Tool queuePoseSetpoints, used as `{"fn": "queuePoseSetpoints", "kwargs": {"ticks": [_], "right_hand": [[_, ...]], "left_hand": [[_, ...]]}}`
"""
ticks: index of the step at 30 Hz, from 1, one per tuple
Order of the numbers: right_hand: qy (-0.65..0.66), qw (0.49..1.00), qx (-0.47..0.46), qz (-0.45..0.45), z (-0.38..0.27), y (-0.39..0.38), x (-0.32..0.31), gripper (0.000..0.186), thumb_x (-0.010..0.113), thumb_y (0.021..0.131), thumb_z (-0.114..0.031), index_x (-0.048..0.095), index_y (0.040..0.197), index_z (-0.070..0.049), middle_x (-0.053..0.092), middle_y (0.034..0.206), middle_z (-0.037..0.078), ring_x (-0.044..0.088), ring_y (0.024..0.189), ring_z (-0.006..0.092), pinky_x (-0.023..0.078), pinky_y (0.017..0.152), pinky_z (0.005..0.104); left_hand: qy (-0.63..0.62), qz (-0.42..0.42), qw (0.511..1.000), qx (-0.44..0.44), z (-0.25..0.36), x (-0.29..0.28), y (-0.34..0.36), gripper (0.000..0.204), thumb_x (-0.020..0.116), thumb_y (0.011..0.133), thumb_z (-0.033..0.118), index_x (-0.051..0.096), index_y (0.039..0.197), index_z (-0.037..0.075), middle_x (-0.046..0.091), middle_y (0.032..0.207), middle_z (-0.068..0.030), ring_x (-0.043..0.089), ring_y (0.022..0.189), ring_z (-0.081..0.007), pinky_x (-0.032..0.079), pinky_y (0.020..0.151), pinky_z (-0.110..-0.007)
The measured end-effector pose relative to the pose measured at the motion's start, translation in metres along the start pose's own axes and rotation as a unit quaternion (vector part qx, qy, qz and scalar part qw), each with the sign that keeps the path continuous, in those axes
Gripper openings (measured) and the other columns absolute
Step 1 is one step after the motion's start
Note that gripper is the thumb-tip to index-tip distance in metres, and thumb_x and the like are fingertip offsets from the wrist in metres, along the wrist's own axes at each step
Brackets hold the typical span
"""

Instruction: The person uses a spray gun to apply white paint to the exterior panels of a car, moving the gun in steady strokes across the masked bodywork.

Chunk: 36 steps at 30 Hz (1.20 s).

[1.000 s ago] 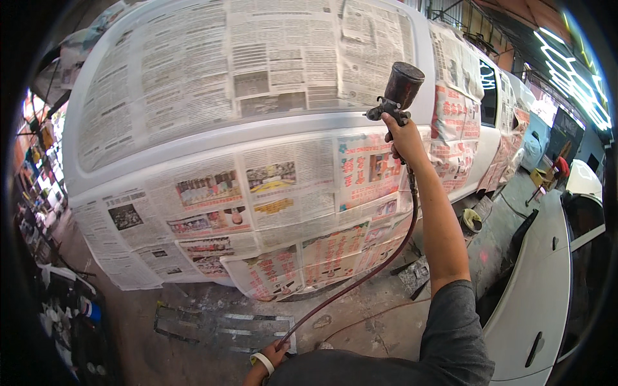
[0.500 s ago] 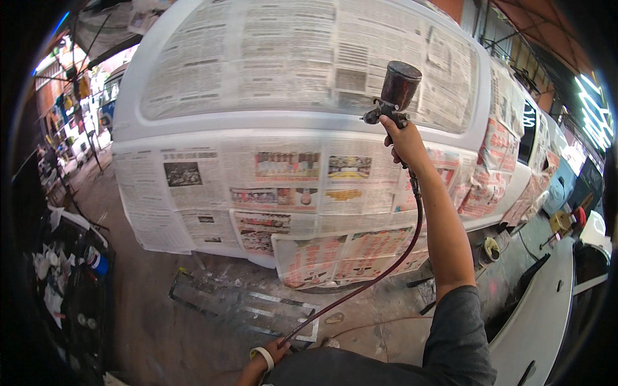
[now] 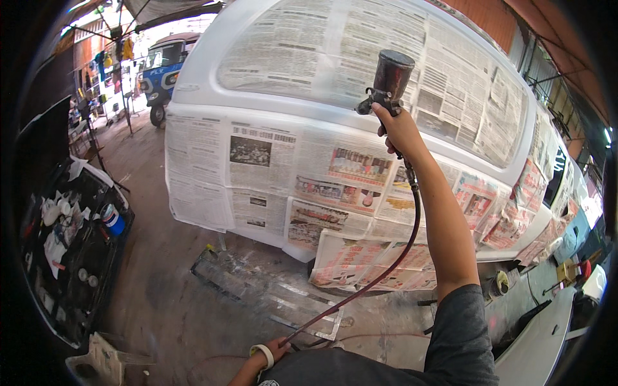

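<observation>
My right hand is wrapped round a spray gun with a dark, paint-stained cup on top. The gun is raised in front of a white van side, its nozzle toward the painted band below the window; the gap between them is hard to judge. Newspaper sheets cover the window and the lower side. A dark red hose hangs from the gun's handle and curves down to the lower left. There my left hand is closed on the hose, with a pale ring round the wrist.
On the floor before the van lies a metal frame. At left, a black car part holds rags and a blue can. A white panel leans at lower right. A blue three-wheeler stands far left.
The view has turned left, bringing the three-wheeler into sight. My right hand has carried the spray gun leftward along the van. My left hand still grips the hose.
</observation>
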State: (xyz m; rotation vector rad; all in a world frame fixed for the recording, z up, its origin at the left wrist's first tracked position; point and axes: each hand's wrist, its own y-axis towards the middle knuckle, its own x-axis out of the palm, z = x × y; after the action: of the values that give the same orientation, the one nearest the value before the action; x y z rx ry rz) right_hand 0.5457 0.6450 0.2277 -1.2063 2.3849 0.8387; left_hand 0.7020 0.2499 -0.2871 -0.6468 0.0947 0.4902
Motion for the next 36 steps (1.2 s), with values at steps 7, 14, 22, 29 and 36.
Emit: {"fn": "queuePoseSetpoints", "kwargs": {"ticks": [7, 14, 22, 29, 36], "right_hand": [[-0.016, 0.998, -0.042, -0.043, -0.055, 0.022, 0.069, 0.053, 0.061, 0.095, -0.05, 0.06, 0.107, 0.002, 0.062, 0.071, 0.011, 0.056, 0.048, 0.016, 0.048, 0.039, 0.0317], [0.011, 0.992, -0.093, -0.089, -0.106, 0.042, 0.139, 0.055, 0.061, 0.096, -0.05, 0.062, 0.107, 0.004, 0.061, 0.07, 0.01, 0.056, 0.048, 0.0173, 0.049, 0.04, 0.0315], [0.092, 0.984, -0.093, -0.123, -0.143, 0.045, 0.186, 0.049, 0.063, 0.096, -0.047, 0.058, 0.097, 0.002, 0.06, 0.07, 0.008, 0.053, 0.047, 0.0138, 0.048, 0.04, 0.0293], [0.049, 0.99, -0.075, -0.109, -0.111, 0.025, 0.132, 0.047, 0.064, 0.094, -0.045, 0.062, 0.112, -0.001, 0.063, 0.079, 0.011, 0.059, 0.052, 0.0163, 0.053, 0.045, 0.0308], [-0.047, 0.999, 0.018, 0.006, -0.028, -0.006, 0.005, 0.047, 0.063, 0.095, -0.045, 0.059, 0.116, -0.003, 0.062, 0.076, 0.01, 0.055, 0.051, 0.0151, 0.051, 0.045, 0.0319]], "left_hand": [[-0.039, 0.03, 0.999, -0.001, -0.034, -0.008, -0.005, 0.034, 0.052, 0.104, 0.033, 0.06, 0.121, 0.005, 0.068, 0.1, -0.0133, 0.063, 0.096, -0.026, 0.048, 0.09, -0.039], [-0.054, 0.061, 0.997, -0.008, -0.038, -0.021, -0.022, 0.033, 0.052, 0.104, 0.033, 0.059, 0.12, 0.005, 0.068, 0.101, -0.0131, 0.063, 0.096, -0.0262, 0.049, 0.089, -0.039], [-0.049, 0.113, 0.992, -0.034, -0.024, -0.027, -0.043, 0.038, 0.053, 0.102, 0.035, 0.06, 0.125, 0.005, 0.069, 0.11, -0.0172, 0.065, 0.104, -0.0317, 0.049, 0.093, -0.042], [-0.014, 0.022, 0.999, -0.028, -0.041, -0.027, -0.012, 0.042, 0.051, 0.102, 0.04, 0.061, 0.124, 0.006, 0.069, 0.115, -0.0185, 0.064, 0.109, -0.0347, 0.048, 0.096, -0.043], [0.082, -0.066, 0.994, 0.014, 0.002, -0.025, 0.021, 0.038, 0.051, 0.102, 0.039, 0.061, 0.122, 0.007, 0.069, 0.11, -0.0212, 0.064, 0.106, -0.0383, 0.048, 0.095, -0.044]]}}
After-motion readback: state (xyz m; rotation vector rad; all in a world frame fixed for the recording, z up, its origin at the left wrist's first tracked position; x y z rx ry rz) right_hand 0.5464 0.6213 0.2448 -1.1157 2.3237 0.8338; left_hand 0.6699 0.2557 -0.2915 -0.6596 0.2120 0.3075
